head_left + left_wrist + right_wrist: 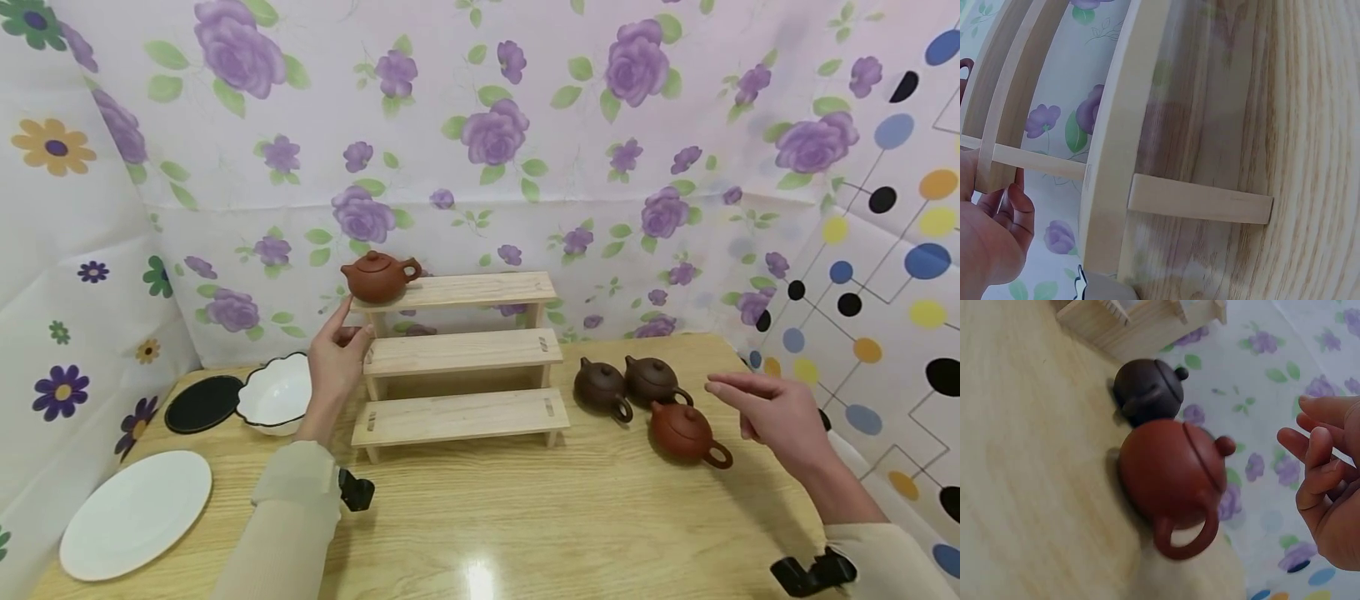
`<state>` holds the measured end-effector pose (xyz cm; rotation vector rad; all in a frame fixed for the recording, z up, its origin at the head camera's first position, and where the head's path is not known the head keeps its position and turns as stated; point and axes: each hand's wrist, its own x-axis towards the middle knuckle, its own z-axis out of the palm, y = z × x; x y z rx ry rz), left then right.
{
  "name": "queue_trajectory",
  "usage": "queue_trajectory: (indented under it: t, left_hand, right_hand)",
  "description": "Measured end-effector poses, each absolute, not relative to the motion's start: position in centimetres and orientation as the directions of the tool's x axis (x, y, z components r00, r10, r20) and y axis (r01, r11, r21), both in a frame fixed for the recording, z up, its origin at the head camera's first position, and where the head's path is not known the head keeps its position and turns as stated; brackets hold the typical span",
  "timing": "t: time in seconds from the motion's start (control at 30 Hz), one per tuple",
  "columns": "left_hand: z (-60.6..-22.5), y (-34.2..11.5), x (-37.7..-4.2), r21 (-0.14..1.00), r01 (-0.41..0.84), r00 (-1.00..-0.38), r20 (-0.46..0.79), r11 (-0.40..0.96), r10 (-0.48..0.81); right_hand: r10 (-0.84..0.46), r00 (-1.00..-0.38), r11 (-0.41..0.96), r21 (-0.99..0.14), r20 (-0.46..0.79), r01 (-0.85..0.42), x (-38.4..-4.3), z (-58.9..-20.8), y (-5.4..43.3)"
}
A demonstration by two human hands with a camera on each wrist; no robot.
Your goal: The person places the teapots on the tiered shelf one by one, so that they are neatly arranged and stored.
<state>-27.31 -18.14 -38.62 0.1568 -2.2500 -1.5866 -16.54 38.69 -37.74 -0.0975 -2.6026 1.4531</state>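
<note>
A reddish-brown teapot sits on the left end of the top step of a three-step wooden shelf. My left hand is at that end, index finger raised to the top plank's edge just under the teapot, thumb near the middle plank. In the left wrist view, its other fingers curl loosely beside a plank end. My right hand hovers right of a red teapot, apart from it, fingers loosely bent and holding nothing. Two dark brown teapots stand behind the red one.
Left of the shelf are a white scalloped bowl with a dark rim, a black round coaster and a white oval plate. Flower-patterned cloth hangs behind the wooden table; dotted cloth hangs on the right.
</note>
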Motion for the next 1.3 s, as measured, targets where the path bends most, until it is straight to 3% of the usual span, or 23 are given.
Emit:
queue_trajectory:
  t: [0.5,1.3]
  left_hand:
    - [-38.8,-18.1,-27.5,0.931,0.129,-0.916,0.243,0.34,-0.32]
    - [-38.8,-18.1,-27.2,0.926,0.133,-0.916,0.252,0.354,-0.313]
  right_hand:
    - [0.2,-0.979,0.504,-0.861,0.042,0.066,-14.7,-41.9,40.3]
    - [0.235,-0.971,0.524,-0.837,-0.036,0.158,-13.4,-44.3,40.5]
